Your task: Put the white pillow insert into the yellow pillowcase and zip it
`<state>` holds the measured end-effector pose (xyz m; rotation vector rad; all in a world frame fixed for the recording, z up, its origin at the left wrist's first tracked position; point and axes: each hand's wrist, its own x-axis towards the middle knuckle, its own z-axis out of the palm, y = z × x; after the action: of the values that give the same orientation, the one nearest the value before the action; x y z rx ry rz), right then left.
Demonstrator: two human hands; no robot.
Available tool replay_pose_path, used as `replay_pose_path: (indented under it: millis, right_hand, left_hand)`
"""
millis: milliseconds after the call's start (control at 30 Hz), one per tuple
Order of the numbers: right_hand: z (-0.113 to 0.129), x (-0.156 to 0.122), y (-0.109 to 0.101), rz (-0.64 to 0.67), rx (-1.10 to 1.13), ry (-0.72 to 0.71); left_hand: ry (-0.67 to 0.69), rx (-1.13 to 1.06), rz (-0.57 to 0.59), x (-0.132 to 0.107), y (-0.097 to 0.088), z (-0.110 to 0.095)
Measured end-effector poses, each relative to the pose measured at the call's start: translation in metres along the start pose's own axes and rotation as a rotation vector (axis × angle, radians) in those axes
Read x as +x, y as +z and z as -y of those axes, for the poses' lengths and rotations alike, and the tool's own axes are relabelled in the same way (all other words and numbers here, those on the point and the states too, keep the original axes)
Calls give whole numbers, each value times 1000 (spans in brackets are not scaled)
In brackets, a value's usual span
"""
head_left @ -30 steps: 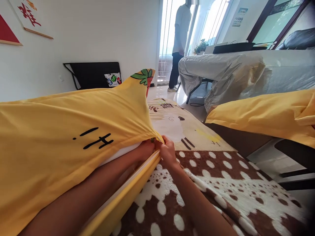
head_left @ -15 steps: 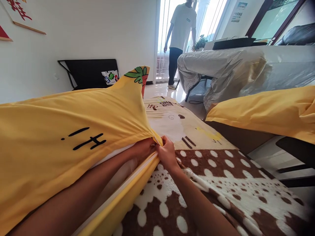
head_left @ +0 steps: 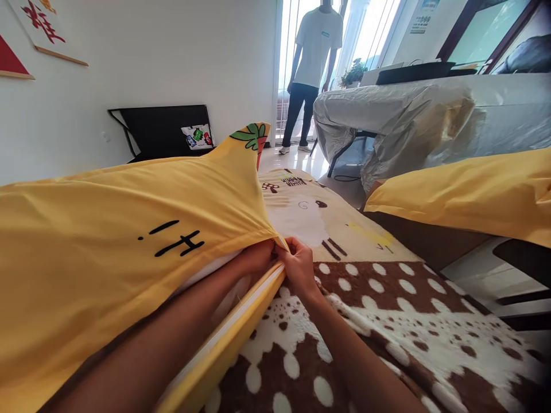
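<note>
A yellow pillowcase (head_left: 107,241) with black marks and a carrot print covers a white pillow (head_left: 206,269) on my left. My left hand (head_left: 256,257) reaches inside the open end of the pillowcase, fingers closed at its corner; most of the hand is under the cloth. My right hand (head_left: 299,265) pinches the yellow edge at the same corner from outside. The two hands touch each other there.
A brown and white spotted blanket (head_left: 387,321) with animal prints lies under my arms. Another yellow pillow (head_left: 465,195) sits at the right. A person (head_left: 312,69) stands by the glass door. A table under grey plastic sheeting (head_left: 400,115) stands beyond.
My hands stay at the pillowcase corner, shifted slightly right and up. The person at the door has turned and now stands facing into the room.
</note>
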<state>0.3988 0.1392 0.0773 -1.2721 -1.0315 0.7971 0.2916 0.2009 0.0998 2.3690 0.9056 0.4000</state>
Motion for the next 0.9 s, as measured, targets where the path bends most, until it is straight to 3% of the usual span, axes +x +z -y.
replay_pose_path:
  millis: [167, 333, 533, 700, 800, 900]
  right_hand:
    - [9, -4, 0, 5, -77, -47]
    - [16, -4, -3, 4, -183, -77]
    - [20, -6, -5, -9, -269, -114]
    - [22, -8, -3, -17, -363, -114]
    - [20, -8, -2, -10, -406, -115]
    - [18, -8, -1, 22, -400, -100]
  left_hand:
    - [-164, 135, -158, -9, 4, -12]
    - [-87, 233, -217, -19, 2, -13]
    - [153, 380, -168, -33, 1, -3]
    - [303, 487, -12, -34, 2, 4]
    - [305, 484, 85, -29, 3, 7]
    - [258, 406, 109, -22, 8, 14]
